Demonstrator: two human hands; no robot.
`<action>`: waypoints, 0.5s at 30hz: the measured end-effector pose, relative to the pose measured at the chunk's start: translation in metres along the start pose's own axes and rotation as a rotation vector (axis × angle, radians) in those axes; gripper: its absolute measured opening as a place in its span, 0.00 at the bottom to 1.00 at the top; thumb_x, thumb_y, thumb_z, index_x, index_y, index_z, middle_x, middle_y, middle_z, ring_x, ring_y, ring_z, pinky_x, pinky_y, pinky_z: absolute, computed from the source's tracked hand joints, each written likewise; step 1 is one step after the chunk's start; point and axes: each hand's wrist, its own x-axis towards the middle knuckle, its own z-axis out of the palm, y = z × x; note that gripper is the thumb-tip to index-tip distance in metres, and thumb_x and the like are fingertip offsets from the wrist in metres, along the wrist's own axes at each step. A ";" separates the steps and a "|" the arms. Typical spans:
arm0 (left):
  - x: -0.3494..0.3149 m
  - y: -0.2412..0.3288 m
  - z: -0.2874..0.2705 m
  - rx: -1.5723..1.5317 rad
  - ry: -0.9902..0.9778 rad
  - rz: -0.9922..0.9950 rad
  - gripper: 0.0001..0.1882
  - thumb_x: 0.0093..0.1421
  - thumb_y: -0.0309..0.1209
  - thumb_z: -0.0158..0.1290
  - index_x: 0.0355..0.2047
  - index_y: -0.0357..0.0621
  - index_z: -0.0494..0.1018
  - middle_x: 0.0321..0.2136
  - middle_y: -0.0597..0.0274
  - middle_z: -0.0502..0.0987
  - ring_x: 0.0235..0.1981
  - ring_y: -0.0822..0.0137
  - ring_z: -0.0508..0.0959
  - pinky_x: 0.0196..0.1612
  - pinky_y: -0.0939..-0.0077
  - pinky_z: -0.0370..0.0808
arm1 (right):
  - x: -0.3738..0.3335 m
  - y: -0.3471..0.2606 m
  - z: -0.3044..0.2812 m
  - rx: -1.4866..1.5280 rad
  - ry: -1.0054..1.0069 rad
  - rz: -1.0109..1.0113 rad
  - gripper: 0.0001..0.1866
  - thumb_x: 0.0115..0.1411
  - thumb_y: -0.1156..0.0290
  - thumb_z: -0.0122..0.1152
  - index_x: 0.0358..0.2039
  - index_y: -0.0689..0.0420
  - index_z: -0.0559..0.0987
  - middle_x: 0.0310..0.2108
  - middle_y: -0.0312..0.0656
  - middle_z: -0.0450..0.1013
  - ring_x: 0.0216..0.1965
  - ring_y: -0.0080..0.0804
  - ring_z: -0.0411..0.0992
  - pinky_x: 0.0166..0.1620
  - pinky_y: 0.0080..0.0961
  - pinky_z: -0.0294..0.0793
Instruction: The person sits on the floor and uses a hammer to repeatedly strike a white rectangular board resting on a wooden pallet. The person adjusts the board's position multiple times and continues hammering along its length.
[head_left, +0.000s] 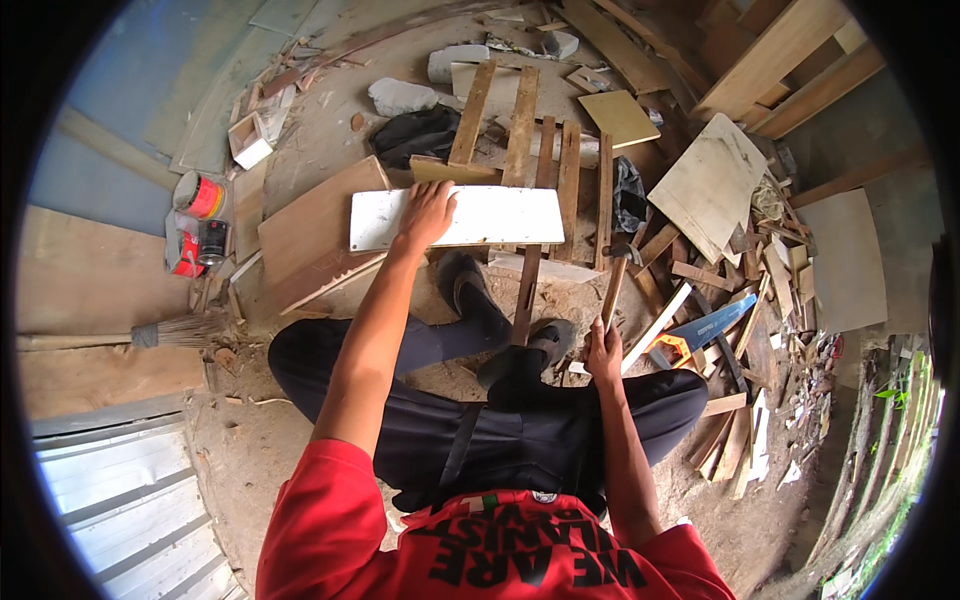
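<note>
White board (497,217), just one, has room right of my left hand (427,212) at its far edge. Can't tell if that grips; my right hand (603,353) squeezes one hammer (613,290).

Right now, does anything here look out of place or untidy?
Yes: to the person's right, the saw lies among a jumbled heap of wood scraps. A cutting tool mixed with loose scraps looks misplaced.

The white board (505,216) looks smooth, the hammer handle (613,292) matt wood
</note>
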 end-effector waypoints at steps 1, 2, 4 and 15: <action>-0.004 0.000 0.003 -0.008 -0.005 0.001 0.18 0.69 0.39 0.44 0.51 0.40 0.72 0.53 0.51 0.74 0.57 0.53 0.70 0.62 0.55 0.62 | -0.003 0.000 -0.001 -0.070 -0.003 -0.043 0.18 0.72 0.53 0.49 0.32 0.53 0.66 0.15 0.28 0.58 0.11 0.18 0.58 0.15 0.21 0.59; -0.004 -0.001 0.006 -0.036 -0.012 -0.040 0.19 0.71 0.42 0.40 0.50 0.42 0.72 0.52 0.53 0.75 0.56 0.55 0.71 0.62 0.56 0.61 | -0.006 0.000 -0.004 -0.086 -0.026 -0.027 0.18 0.72 0.52 0.49 0.32 0.53 0.66 0.15 0.29 0.59 0.11 0.18 0.58 0.15 0.21 0.59; 0.002 -0.007 0.007 -0.119 -0.018 -0.045 0.20 0.72 0.42 0.38 0.50 0.43 0.72 0.50 0.52 0.76 0.56 0.55 0.72 0.63 0.57 0.61 | -0.010 0.003 -0.006 -0.110 -0.049 0.037 0.17 0.72 0.53 0.49 0.33 0.53 0.67 0.16 0.29 0.60 0.11 0.18 0.59 0.14 0.20 0.59; -0.007 -0.006 -0.005 -0.109 -0.004 -0.073 0.18 0.71 0.40 0.39 0.49 0.43 0.74 0.47 0.52 0.78 0.53 0.53 0.74 0.61 0.57 0.63 | -0.018 -0.013 0.051 -0.052 0.045 -0.024 0.20 0.60 0.60 0.71 0.32 0.57 0.68 0.22 0.31 0.68 0.21 0.17 0.66 0.22 0.18 0.67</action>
